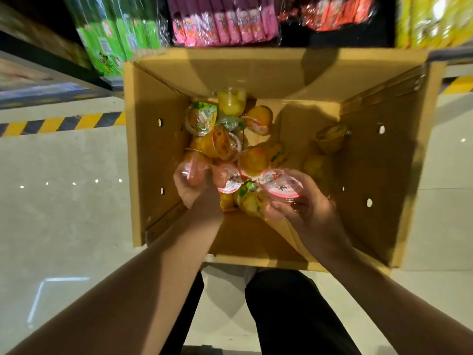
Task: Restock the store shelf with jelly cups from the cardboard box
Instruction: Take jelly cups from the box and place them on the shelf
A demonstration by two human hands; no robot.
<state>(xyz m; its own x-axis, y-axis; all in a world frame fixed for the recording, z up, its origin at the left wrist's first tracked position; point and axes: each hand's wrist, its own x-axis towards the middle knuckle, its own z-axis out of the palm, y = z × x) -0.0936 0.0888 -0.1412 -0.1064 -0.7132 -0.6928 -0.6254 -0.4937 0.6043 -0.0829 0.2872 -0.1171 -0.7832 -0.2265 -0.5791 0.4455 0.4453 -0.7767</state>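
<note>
- Nearest the camera, both bare forearms reached down over dark trousers into the open box (256, 70), which stood on the pale floor (64, 201) right before the shelf (46, 65).
- Low in the box, the right hand (309, 211) had its fingers curled round a pink-lidded cup (280, 185), lid up, lifted a little above the heap.
- Beside it, the left hand (197, 190) gripped pink cups (204, 174); one sat in the palm and a second (229, 178) seemed pinched at the fingertips, though blur kept me from being sure of the count.
- Under and beyond the hands, a loose heap of yellow, orange and green-lidded cups (225, 134) lay tumbled against the box's left side, covering only part of the bottom.
- Further right, one or two yellow cups (331, 139) lay apart in shadow.
- Past the box, the shelf held green packs (112, 39), pink packs (220, 24), red packs (337, 14) and yellow packs (435, 21); no jelly cups showed on it in this view.
- By my judgement the step was picking up a handful. With bare cardboard showing, much of the box may already have been emptied, but a good dozen cups were left to shelve.
</note>
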